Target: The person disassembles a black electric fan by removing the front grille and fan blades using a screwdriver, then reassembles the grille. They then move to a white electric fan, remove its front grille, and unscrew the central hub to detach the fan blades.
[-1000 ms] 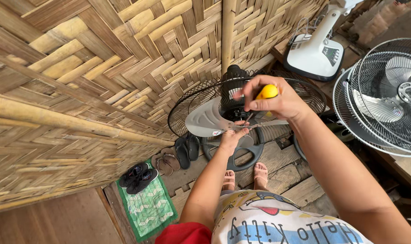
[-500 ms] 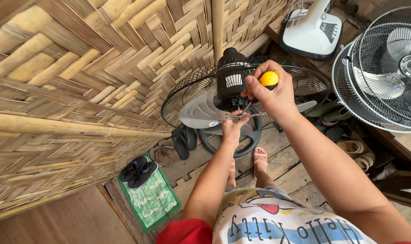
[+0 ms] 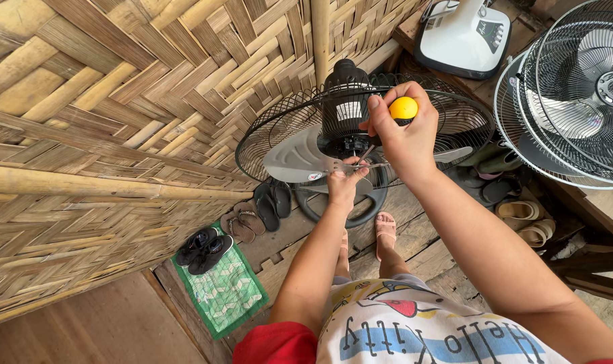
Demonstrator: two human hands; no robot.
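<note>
Beside the woven bamboo wall (image 3: 104,114), one black fan (image 3: 360,135) is standing on the plank floor (image 3: 428,249), its rear grille still on and its grey blades (image 3: 296,158) lying exposed. Right hand (image 3: 404,135) is gripping a screwdriver (image 3: 402,109) with a yellow-capped handle, fingers clamped around it, the thin shaft angling down toward the fan's hub. Left hand (image 3: 345,183) is reaching up under the hub, fingers pinched together on a small metal part at the shaft tip; what that part is cannot be told. Bare feet (image 3: 385,228) are showing just behind the fan's round base. Sandals (image 3: 259,212) and black shoes (image 3: 204,248) are lying near a green mat (image 3: 225,290). Two more fan grilles (image 3: 576,101) and a white fan base (image 3: 463,34) are sitting on a worktop (image 3: 600,202) to the right.
</note>
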